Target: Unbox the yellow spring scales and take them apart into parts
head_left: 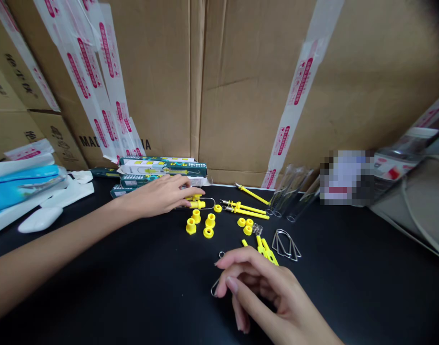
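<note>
My left hand (165,194) reaches to the front of the stacked boxes, its thumb and index finger closed about a yellow plastic part (195,197). Just under those fingers lies a yellow fitting (197,205) with a wire loop (209,204). In the foreground my right hand (262,292) hovers with loosely curled fingers apart and nothing visible between them. Partly behind its fingertips are a small metal ring (221,254) and a bent wire (214,288). Yellow flat-ended rods (265,249) lie beyond its knuckles, partly covered. Several yellow flanged caps (191,226) stand between the hands.
Green printed boxes (162,167) are stacked against a large carton (233,96). Yellow rods with springs (248,210), small yellow rings (247,230), coil springs (257,229) and triangular wire hooks (286,245) lie on the black table (151,287). Clear tubes (286,191) and a bottle (397,158) are at right.
</note>
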### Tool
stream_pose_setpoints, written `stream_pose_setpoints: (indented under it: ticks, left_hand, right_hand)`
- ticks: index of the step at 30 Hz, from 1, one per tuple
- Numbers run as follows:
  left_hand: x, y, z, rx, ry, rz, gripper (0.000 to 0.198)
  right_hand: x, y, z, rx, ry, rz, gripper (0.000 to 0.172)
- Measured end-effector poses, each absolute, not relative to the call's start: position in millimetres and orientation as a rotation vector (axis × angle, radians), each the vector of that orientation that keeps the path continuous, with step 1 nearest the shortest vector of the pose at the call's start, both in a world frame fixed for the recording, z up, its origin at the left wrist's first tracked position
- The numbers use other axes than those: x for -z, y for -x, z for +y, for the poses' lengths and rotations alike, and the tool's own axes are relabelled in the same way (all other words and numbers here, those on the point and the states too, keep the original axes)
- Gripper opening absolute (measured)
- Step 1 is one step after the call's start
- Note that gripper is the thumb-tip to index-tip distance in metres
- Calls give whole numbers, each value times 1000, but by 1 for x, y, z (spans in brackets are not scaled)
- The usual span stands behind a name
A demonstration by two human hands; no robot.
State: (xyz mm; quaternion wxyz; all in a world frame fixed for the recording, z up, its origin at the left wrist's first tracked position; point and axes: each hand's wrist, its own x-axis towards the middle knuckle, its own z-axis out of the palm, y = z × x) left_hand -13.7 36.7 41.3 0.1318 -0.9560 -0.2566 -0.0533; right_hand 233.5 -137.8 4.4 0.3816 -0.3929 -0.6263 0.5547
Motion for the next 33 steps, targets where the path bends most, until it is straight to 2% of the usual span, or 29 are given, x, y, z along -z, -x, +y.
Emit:
stream_pose_setpoints:
  ticks: [8, 12, 18, 21, 28, 31, 33]
  left_hand:
    - [-27, 26, 24, 339, 2753, -917, 56]
    - [-24, 31, 11, 549, 2778, -907, 41]
    - [-15, 31, -25, 854, 2759, -892, 20]
    - [-11, 32, -33, 852, 2784, -937, 15]
    - [-4, 22, -39, 742, 2905, -1128, 47]
    - [2, 15, -45, 731, 2906, -1158, 54]
    - [6, 12, -48, 735, 2913, -1142, 52]
  right_hand:
    - [-3, -235, -134, -1321, 981, -1663, 25]
    - [-4, -239, -133, -1126, 1028, -1773, 20]
    - [3, -256, -118, -362, 1078, -2021, 20]
    - [7, -263, -110, -262, 1119, -2042, 18]
    - [11, -259, -106, -266, 1169, -2016, 16]
    - [13, -256, -106, -307, 1175, -2018, 17]
    - [14, -255, -106, -324, 1165, -2031, 19]
